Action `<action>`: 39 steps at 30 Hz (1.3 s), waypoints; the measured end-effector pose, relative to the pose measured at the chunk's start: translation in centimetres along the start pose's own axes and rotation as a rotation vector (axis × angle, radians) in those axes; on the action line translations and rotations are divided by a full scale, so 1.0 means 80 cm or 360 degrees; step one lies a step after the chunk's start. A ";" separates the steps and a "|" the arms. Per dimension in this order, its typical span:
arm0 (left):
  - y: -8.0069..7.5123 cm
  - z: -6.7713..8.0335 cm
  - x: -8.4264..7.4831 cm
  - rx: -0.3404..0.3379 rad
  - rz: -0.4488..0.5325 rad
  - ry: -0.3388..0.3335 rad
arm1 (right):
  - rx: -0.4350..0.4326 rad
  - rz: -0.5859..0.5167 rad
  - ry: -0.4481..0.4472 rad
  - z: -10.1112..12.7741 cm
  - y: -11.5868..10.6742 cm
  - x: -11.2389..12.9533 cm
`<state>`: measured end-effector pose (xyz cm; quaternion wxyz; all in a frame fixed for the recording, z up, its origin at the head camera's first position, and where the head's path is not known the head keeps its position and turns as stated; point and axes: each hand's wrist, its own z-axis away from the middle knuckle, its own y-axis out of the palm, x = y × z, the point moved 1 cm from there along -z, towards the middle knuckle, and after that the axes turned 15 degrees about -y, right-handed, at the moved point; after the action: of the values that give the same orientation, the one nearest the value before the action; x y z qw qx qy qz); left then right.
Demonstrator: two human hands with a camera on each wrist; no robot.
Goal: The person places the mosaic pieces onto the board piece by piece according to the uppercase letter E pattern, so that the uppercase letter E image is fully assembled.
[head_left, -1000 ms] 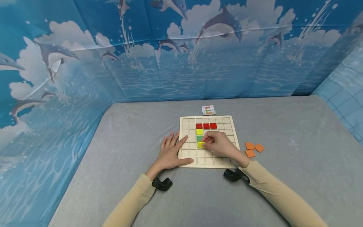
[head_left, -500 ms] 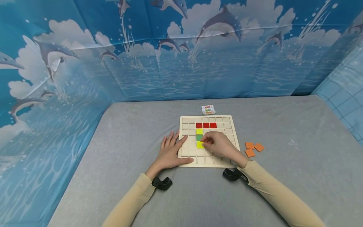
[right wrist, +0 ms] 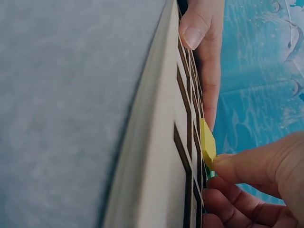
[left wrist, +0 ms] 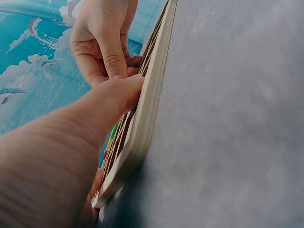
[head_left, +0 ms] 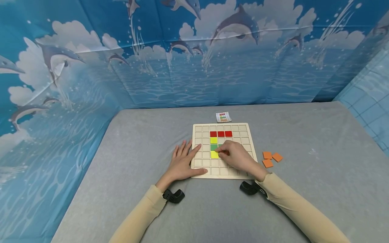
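Observation:
My right hand (head_left: 235,154) pinches a yellow square tile (head_left: 214,154) over the lower middle of a wooden grid board (head_left: 225,176). In the right wrist view that yellow tile (right wrist: 207,144) stands slightly tilted out of its cell, with the thumb on its edge. My left hand (head_left: 181,166) lies spread across the board's left side, its thumb and forefinger on the rim. Three red tiles (head_left: 221,134) form a row near the top. Below the leftmost red one sit a yellow tile (head_left: 213,140) and a green tile (head_left: 214,147). More green shows beside it, partly behind my right hand.
Three loose orange tiles (head_left: 267,163) lie on the grey cloth right of the board. A small card (head_left: 223,117) printed with a coloured grid lies behind the board. A blue dolphin-print curtain (head_left: 194,81) hangs along the back and left of the table.
The yellow tile in my right hand has turned flatter and settled closer to the column under the green tile. My right fingers have shifted slightly, baring more green. My left hand stays put.

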<state>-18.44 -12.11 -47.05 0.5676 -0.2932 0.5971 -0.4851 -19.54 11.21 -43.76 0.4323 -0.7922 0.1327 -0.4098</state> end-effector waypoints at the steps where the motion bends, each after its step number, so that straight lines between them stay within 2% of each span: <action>1: 0.000 0.000 0.000 0.0002 -0.0002 0.0001 | 0.0001 0.0005 -0.0007 0.000 0.000 0.000; 8: 0.000 -0.001 -0.001 -0.0014 0.0014 0.0016 | 0.0000 0.0014 -0.0039 0.005 -0.001 0.000; 14: 0.001 -0.001 -0.001 -0.0013 -0.0006 0.0012 | 0.0008 -0.0142 -0.0093 0.013 -0.009 -0.006; 18: 0.001 -0.001 -0.001 -0.0018 0.0003 0.0019 | -0.0022 -0.0267 -0.0062 0.021 -0.020 -0.016; 26: 0.002 0.001 0.000 -0.0023 0.0014 0.0025 | -0.0052 -0.0311 0.0013 0.045 -0.048 -0.036; 30: 0.002 0.002 0.000 -0.0014 0.0014 0.0018 | -0.0048 -0.0283 0.0095 0.058 -0.061 -0.048; 39: 0.003 0.003 -0.001 -0.0014 0.0029 0.0023 | -0.0127 -0.0056 0.0178 0.092 -0.082 -0.073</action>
<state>-18.17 -11.99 -47.22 0.5663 -0.2869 0.6059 -0.4795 -18.55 22.66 -43.79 0.3851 -0.7869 0.1589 -0.4553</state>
